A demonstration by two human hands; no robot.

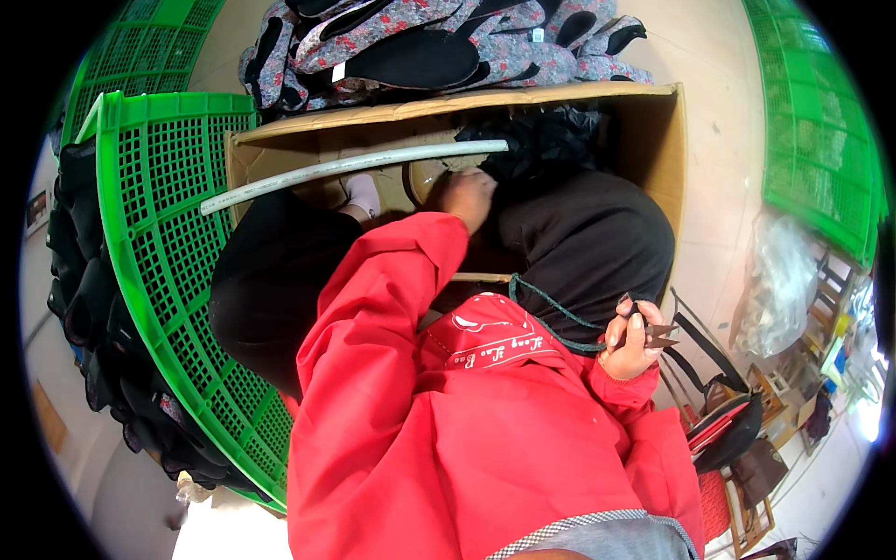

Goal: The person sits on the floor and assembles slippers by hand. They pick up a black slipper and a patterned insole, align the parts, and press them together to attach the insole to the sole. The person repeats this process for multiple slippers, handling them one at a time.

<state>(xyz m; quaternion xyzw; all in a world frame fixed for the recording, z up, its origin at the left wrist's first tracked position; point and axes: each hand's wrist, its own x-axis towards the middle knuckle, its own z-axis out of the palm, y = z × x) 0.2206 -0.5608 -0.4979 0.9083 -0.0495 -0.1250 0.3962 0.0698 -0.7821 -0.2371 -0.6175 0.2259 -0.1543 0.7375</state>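
My left hand [467, 198] reaches down into the cardboard box [457, 105] between my knees, beside a heap of black fabric [541, 140]. Its back is toward me and its fingers are mostly hidden, so what they hold does not show. A thin dark curved band [408, 185] lies just left of that hand. Close to my right knee, my right hand [627, 343] is closed round dark thread snips [661, 337], blades pointing right. A dark green cord [560, 313] runs from near that hand across my lap.
A pale tube [355, 174] spans the box's left side above my left leg. Green plastic crates [154, 177] stand at the left, with another green crate [821, 131] at the far right. Floral and black padded pieces [439, 51] are piled beyond the box. A clear plastic bag [777, 285] lies right.
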